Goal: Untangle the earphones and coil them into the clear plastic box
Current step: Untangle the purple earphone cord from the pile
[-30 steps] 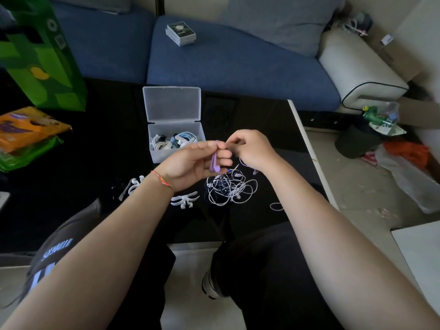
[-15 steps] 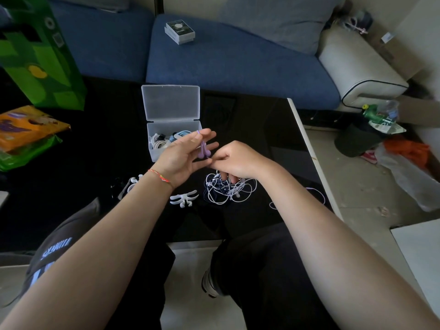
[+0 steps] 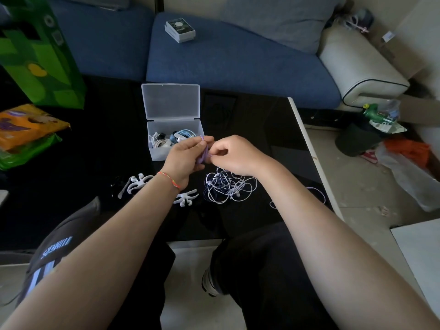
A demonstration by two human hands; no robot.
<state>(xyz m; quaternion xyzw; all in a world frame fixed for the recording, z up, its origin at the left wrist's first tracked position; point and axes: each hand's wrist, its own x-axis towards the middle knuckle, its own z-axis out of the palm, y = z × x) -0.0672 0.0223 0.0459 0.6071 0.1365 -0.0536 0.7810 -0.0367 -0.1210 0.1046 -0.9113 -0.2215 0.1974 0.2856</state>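
Purple cord (image 3: 204, 155) is bunched between the two hands at the middle of the frame. The left hand (image 3: 184, 156) curls its fingers round a small looped bundle of it, and the right hand (image 3: 234, 154) pinches a strand right beside the left thumb, its fingers bent inward. Just below the right hand, a loose tangle of white and lilac earphones (image 3: 229, 186) lies on the black table (image 3: 100, 148), with one thin loop (image 3: 317, 194) trailing off toward the table's right edge. Directly above the left hand sits the clear plastic box (image 3: 175, 142), its lid (image 3: 171, 101) tipped back open; inside are coiled white and pale blue earphones. Two white branching plastic pieces (image 3: 137, 184) rest on the table at either side of the left wrist, which wears a thin orange string bracelet (image 3: 169, 180). A green bag (image 3: 40, 58) stands at the upper left, and a blue sofa (image 3: 238, 65) fills the top of the frame.
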